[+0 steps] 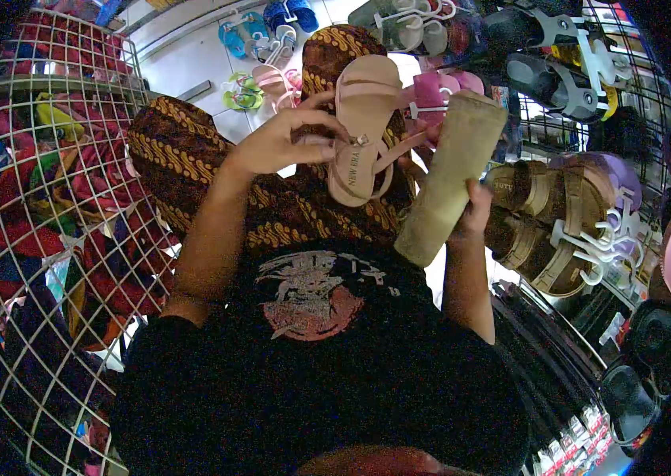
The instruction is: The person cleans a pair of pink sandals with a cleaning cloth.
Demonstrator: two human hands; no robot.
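Note:
A beige sandal (369,95) marked "NEW ERA" on its insole lies over my lap, sole lengthwise, with one thin strap stretched out to the right. My left hand (292,136) is closed at its left side, fingertips pinching near a small shiny ornament by the straps. In my right hand (474,210) is a long, dull yellow-beige block (453,178), held tilted, thumb across its face. Its upper part sits right beside the sandal's loose strap, and the fingers behind it are mostly hidden.
A wire grid rack (57,238) with colourful cloth goods rises close on the left. Brown sandals (546,190) and black sandals (553,83) hang on white hangers at the right. Blue sandals (244,36) and green ones (242,93) lie on the tiled floor ahead.

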